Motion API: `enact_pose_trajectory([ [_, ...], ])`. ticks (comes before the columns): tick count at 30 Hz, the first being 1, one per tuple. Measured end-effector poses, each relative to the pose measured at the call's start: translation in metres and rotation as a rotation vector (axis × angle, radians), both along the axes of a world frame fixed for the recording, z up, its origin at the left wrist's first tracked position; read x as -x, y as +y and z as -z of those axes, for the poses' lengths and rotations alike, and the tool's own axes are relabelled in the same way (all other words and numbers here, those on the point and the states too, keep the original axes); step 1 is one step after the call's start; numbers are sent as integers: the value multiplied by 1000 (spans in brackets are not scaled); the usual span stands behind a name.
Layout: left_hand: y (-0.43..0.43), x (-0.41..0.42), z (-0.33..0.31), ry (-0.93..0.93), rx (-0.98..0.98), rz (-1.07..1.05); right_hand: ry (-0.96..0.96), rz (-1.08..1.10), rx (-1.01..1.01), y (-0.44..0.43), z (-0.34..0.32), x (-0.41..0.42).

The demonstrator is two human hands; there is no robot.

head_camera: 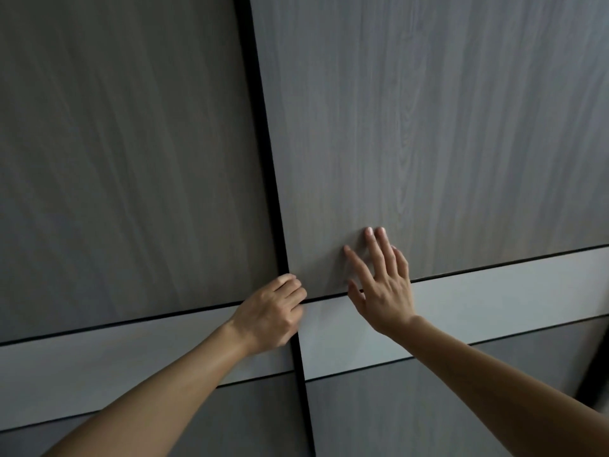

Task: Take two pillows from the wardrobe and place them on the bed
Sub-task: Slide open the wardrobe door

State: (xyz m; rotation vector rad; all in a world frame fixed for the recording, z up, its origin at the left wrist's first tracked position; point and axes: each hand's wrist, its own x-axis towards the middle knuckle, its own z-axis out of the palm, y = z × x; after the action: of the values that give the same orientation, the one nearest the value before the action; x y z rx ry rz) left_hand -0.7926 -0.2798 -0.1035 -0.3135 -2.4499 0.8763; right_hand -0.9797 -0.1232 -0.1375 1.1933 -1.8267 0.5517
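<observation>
Two grey wood-grain wardrobe doors fill the head view, both shut: the left door (125,159) and the right door (428,127), split by a dark vertical gap (270,159). My left hand (270,315) has its fingers curled at the left edge of the right door, where the gap meets a pale band. My right hand (382,285) lies flat against the right door with its fingers spread, holding nothing. No pillow and no bed are in view.
A pale grey horizontal band (494,298) crosses both doors at hand height, with darker panels (412,413) below it. A dark strip (593,374) shows at the lower right edge.
</observation>
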Motion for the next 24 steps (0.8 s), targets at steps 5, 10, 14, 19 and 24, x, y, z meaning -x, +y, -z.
enact_pose_trajectory([
  [5, -23, -36, 2, 17, -37, -48, 83, -60, -29, -24, 8, -20],
  [10, -51, -86, 1, -7, -45, -140, 110, -90, -68, -56, 9, -61],
  [14, -80, -129, -2, -21, -43, -206, 122, -134, -100, -84, 3, -101],
  [19, -117, -184, 0, -2, -42, -293, 141, -162, -178, -110, 2, -148],
  [24, -152, -238, 1, 6, -52, -382, 148, -167, -225, -139, 8, -192],
])
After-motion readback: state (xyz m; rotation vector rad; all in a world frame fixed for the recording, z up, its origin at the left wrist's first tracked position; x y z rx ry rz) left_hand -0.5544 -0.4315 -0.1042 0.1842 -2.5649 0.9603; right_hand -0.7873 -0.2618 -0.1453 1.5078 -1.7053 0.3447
